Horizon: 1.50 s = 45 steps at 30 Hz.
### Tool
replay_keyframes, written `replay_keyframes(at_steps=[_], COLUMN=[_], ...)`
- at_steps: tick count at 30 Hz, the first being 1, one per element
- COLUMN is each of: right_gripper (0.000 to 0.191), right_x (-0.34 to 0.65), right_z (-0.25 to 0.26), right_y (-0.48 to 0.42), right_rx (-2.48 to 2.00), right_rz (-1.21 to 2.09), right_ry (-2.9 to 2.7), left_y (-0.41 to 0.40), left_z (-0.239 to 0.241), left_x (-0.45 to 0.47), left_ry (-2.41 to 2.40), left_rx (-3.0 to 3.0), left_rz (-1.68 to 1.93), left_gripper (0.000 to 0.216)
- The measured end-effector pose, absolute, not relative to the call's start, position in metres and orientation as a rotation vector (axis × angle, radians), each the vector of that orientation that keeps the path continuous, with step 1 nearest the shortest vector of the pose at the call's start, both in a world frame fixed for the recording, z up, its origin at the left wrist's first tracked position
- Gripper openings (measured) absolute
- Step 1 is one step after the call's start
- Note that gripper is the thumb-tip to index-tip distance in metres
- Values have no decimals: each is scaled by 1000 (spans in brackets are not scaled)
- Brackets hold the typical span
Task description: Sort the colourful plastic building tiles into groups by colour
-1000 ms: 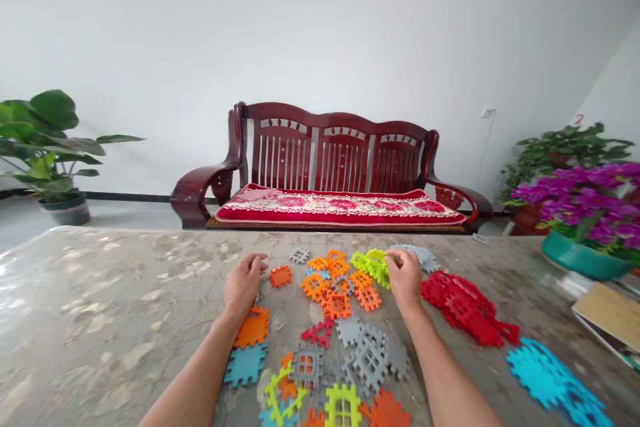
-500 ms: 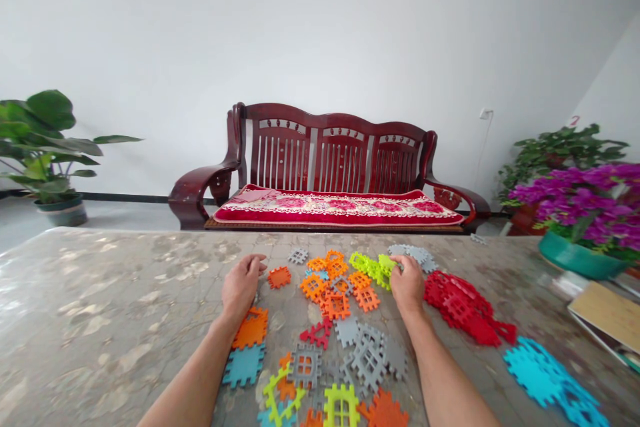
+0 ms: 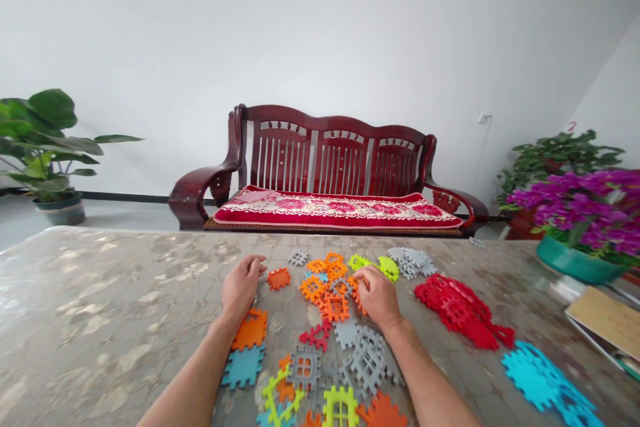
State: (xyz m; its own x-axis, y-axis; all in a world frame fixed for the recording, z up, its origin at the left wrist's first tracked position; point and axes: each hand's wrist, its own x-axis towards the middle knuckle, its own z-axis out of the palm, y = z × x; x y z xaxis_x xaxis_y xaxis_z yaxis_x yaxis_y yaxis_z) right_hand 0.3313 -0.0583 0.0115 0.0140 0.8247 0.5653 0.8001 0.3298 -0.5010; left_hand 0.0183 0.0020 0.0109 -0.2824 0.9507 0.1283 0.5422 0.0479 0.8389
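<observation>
My right hand [image 3: 377, 295] reaches over the middle heap, fingers curled down on an orange interlocking tile [image 3: 354, 288], partly covering it. Beyond it lie lime-green tiles [image 3: 389, 268]. My left hand [image 3: 242, 287] rests on the table, holding nothing, thumb and fingers slightly apart. Close to its wrist lie an orange tile [image 3: 251, 328] and a blue tile [image 3: 243, 366]. A small orange-red tile [image 3: 279, 279] sits to its right. Between my forearms are grey tiles [image 3: 369, 360], a red piece [image 3: 316, 335] and a lime-green window tile [image 3: 341, 407].
A red tile pile [image 3: 457, 310] and a blue tile pile [image 3: 543, 377] lie on the right. Light grey tiles [image 3: 413, 261] are farther back. A teal flowerpot [image 3: 575, 260] and a cardboard box [image 3: 605, 320] stand at the right edge. Past the table [image 3: 125, 293] is a wooden bench [image 3: 340, 153].
My right hand has moved left and nearer, from the lime-green tiles to the orange ones. The lime-green tiles now show a gap between them. My left hand stays in place.
</observation>
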Motion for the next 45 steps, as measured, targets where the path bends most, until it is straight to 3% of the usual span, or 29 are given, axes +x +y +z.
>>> replay_keyframes(at_steps=[10, 17, 26, 38, 45], right_gripper=[25, 21, 30, 34, 33], right_x=[285, 289, 269, 287, 283], right_z=[11, 11, 4, -2, 3], right_y=[-70, -69, -73, -62, -69], right_rx=[-1232, -1286, -1211, -1270, -1277], right_rz=[551, 394, 621, 593, 637], right_ry=[-1892, -1796, -1875, -1405, -1463], left_y=[1, 3, 3, 0, 0], left_z=[11, 8, 9, 14, 14], left_x=[19, 18, 18, 20, 20], left_ry=[1866, 1856, 1903, 1943, 1955], left_rx=[1505, 1486, 1544, 1595, 1590], left_rz=[1160, 1149, 1084, 1024, 1007], left_gripper=[37, 37, 37, 37, 36])
